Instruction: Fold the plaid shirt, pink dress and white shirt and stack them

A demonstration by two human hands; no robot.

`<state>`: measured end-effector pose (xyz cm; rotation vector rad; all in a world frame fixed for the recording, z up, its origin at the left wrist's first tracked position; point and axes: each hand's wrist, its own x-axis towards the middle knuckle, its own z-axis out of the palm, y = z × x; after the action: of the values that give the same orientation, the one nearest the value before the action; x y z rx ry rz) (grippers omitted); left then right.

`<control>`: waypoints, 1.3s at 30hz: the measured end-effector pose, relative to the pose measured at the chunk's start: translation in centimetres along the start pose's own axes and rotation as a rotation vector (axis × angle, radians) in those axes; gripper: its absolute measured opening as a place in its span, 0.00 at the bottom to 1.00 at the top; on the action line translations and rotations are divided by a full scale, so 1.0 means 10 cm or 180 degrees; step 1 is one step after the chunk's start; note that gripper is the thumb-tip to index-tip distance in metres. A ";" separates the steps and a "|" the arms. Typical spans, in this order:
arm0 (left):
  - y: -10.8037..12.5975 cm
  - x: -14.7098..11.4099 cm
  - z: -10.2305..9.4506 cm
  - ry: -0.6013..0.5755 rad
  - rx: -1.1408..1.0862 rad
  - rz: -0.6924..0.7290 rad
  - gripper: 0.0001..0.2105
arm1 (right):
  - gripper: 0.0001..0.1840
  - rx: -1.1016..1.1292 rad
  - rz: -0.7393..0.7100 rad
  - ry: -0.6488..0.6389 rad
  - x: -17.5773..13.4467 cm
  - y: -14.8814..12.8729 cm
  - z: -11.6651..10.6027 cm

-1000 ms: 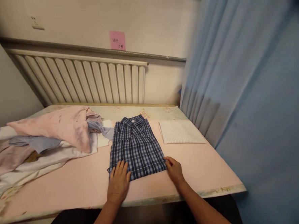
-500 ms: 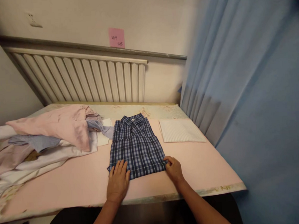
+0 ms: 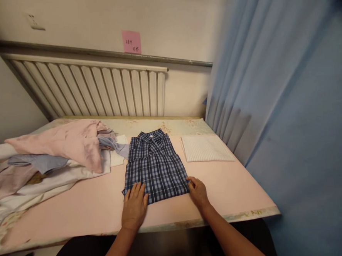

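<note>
A folded blue plaid shirt (image 3: 157, 169) lies face up in front of me, its collar pointing toward the wall. My left hand (image 3: 135, 207) rests flat on the shirt's near left corner, fingers extended. At the near right corner, my right hand (image 3: 197, 192) has its thumb and fingers closed on the shirt's edge. The fingertips there are partly hidden by the hand itself. Both hands touch the pink sheet or cloth (image 3: 86, 210) spread under the shirt.
To the left is a heap of clothes, with a pink garment (image 3: 61, 142) on top. A folded white striped cloth (image 3: 208, 149) lies at right. Behind the table stand a radiator (image 3: 99, 88) and a wall with a pink note (image 3: 131, 42). A blue curtain (image 3: 272, 83) hangs along the right side.
The view has shifted very slightly. Both hands and the shirt keep the same places relative to each other.
</note>
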<state>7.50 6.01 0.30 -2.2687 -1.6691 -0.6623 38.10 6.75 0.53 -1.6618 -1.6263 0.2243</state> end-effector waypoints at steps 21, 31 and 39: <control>-0.55 0.15 -0.36 0.0289 -0.1762 -0.1849 0.23 | 0.19 -0.0365 -0.0093 -0.0072 -0.02 -0.07 -0.01; -0.04 0.45 -0.23 0.0054 -0.1148 -0.0782 0.21 | 0.19 -0.0455 -0.0109 -0.0067 -0.02 -0.06 0.01; 0.55 0.57 0.04 -0.0631 -0.0314 -0.0022 0.21 | 0.18 -0.0431 -0.0096 -0.0019 -0.02 -0.09 0.00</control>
<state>14.14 9.27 3.13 -2.4701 -1.7686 -0.5480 37.39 6.42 1.03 -1.7374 -1.7024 0.1060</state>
